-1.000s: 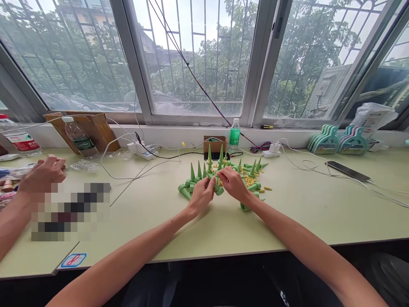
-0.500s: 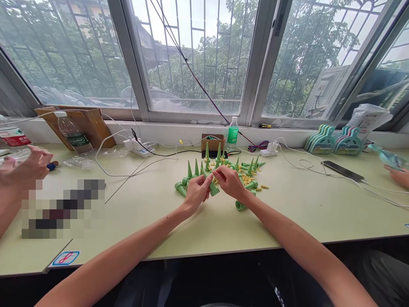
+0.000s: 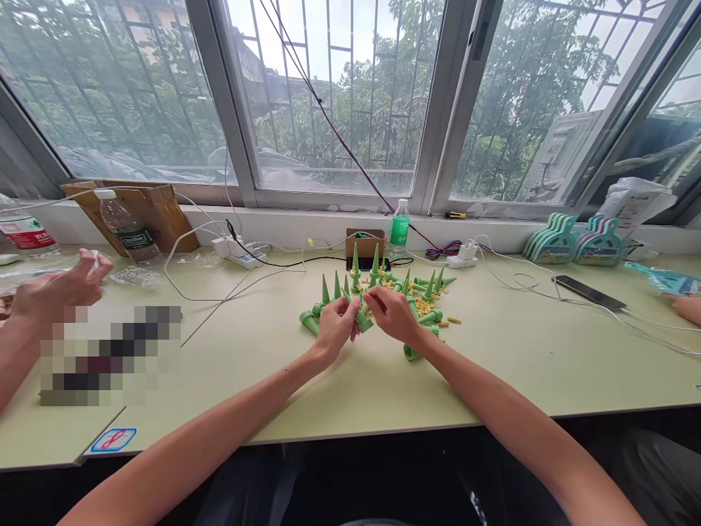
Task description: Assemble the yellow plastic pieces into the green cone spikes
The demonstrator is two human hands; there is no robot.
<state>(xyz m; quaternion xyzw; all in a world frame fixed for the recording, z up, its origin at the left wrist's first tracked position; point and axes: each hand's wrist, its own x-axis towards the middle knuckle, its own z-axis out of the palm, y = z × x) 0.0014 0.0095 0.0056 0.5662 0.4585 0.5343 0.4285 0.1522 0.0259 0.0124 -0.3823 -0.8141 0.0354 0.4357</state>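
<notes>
My left hand [image 3: 335, 329] is closed round a green plastic watering spike [image 3: 364, 321], its wide collar pointing down and to the right. Close against it, my right hand [image 3: 394, 313] has its fingers pinched together at the spike's side; whatever lies between those fingertips is hidden. Just beyond both hands, several more green spikes stand point up [image 3: 355, 270] or lie on their sides [image 3: 309, 322]. Small yellow plastic pieces [image 3: 427, 308] are scattered among them, mostly behind and right of my right hand.
A small cardboard box [image 3: 355, 247] and a green-labelled bottle [image 3: 399, 225] stand behind the pile. White cables [image 3: 263, 281] and a black phone [image 3: 588, 292] lie on the table [image 3: 263, 409]. Other people's hands work at left [image 3: 60, 288] and right [image 3: 684, 305].
My hands keep nearly the same place, with the held spike shifted slightly to the left. At the far left, a co-worker's hand has moved right and its fingers have closed.
</notes>
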